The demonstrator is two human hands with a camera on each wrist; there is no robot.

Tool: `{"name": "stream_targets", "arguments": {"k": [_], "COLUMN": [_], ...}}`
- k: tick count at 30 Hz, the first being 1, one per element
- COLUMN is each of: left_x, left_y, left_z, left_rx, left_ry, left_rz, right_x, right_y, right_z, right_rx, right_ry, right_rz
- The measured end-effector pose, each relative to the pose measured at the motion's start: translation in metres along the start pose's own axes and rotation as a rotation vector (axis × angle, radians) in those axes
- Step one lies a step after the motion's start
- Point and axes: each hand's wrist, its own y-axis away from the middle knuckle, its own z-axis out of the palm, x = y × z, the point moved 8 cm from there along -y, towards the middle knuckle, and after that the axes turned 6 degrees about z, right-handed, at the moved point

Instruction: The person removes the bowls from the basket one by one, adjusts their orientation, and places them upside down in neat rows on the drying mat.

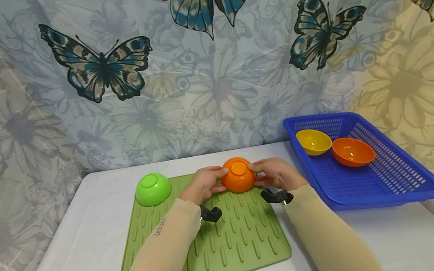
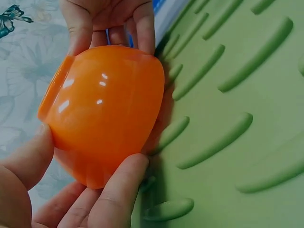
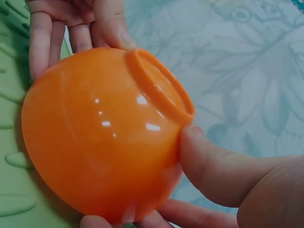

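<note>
An orange bowl (image 1: 239,178), turned upside down with its foot ring facing up, is held between both hands over the far part of a green ridged mat (image 1: 228,240). My left hand (image 1: 205,183) grips its left side, thumb by the foot ring and fingers at the rim. On the opposite side my right hand (image 1: 278,174) holds it the same way. Both wrist views show the bowl (image 2: 109,114) close over the mat's ridges. A green bowl (image 1: 153,190) lies upside down on the mat's far left corner, left of my left hand.
A blue plastic basket (image 1: 327,201) stands on the right of the white-covered table (image 1: 77,238). Inside it are a yellow bowl (image 1: 313,143) and another orange bowl (image 1: 353,153), both upright. A butterfly-patterned cloth (image 1: 220,95) hangs behind the table.
</note>
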Motion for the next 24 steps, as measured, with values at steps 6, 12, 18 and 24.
{"name": "stream_targets", "arguments": {"k": [6, 12, 18, 24], "left_x": [-0.003, 0.004, 0.022, 0.025], "left_y": [-0.005, -0.003, 0.003, 0.008], "left_z": [0.000, 0.001, 0.007, 0.022], "left_rx": [0.019, 0.041, -0.011, -0.134], "left_ry": [-0.041, -0.164, -0.467, -0.806], "left_rz": [0.003, 0.068, 0.247, 0.397], "right_x": [0.003, 0.002, 0.002, 0.000], "right_y": [-0.006, -0.009, -0.009, -0.006], "right_z": [-0.004, -0.007, -0.008, -0.002], "right_rx": [0.026, 0.078, 0.094, 0.075], "right_ry": [0.004, 0.017, 0.025, 0.058], "right_rz": [0.007, 0.022, 0.012, -0.008]}}
